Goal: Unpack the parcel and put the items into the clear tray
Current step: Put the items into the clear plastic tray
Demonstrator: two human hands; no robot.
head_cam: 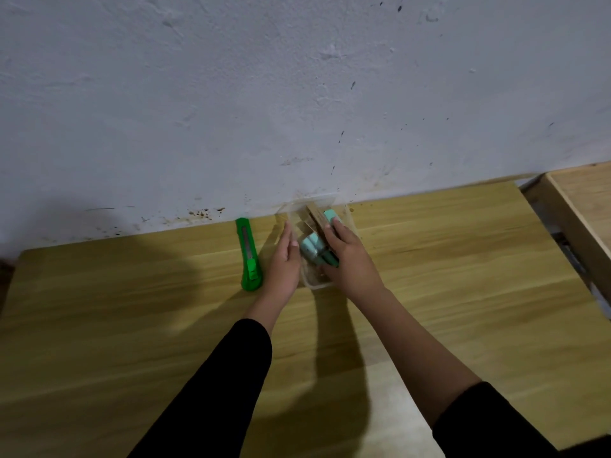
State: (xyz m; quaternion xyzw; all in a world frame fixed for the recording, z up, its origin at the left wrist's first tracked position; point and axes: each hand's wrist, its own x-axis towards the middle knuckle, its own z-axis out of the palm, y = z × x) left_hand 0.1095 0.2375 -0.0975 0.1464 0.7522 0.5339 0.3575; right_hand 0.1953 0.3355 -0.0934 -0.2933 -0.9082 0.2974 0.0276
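A clear plastic tray [316, 285] stands on the wooden table near the wall. Inside it lie mint-green cylindrical items [312, 247] and a brown cardboard piece [315, 216] leaning toward the wall. My left hand [283, 262] rests flat against the tray's left side, fingers straight. My right hand [347, 259] reaches into the tray from the right, with its fingers on a mint-green item [330, 215] and its thumb against the green ones below. Part of the tray's contents is hidden under my right hand.
A green utility knife [248, 256] lies on the table [132, 309] just left of my left hand. The white wall [297, 94] rises right behind the tray. A second wooden surface [582, 206] stands at the far right, across a gap.
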